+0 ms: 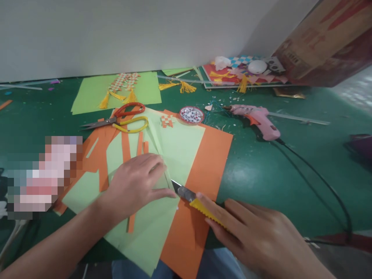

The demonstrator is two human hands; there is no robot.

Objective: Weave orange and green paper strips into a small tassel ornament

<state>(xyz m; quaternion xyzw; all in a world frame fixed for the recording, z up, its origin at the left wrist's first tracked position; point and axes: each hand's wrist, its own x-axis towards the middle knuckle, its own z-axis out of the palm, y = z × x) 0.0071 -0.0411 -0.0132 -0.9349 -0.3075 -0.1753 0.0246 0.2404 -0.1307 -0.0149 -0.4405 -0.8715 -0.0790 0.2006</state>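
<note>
My left hand [136, 184] lies flat with fingers spread on a folded light green paper sheet [174, 149], pressing it down. My right hand [258, 236] is closed around a yellow utility knife [200, 205]. The knife's blade tip [176, 187] touches the green paper's edge just beside my left fingertips. Under the green paper lies an orange sheet [209, 159], with orange strips [125, 149] showing between green ones.
Red and yellow scissors [122, 118] lie behind the papers. A round lid of googly eyes [191, 114], a pink glue gun [257, 120] with black cord [316, 178], woven paper with yellow tassels [122, 87] and craft pieces [244, 71] sit on the green table [261, 174].
</note>
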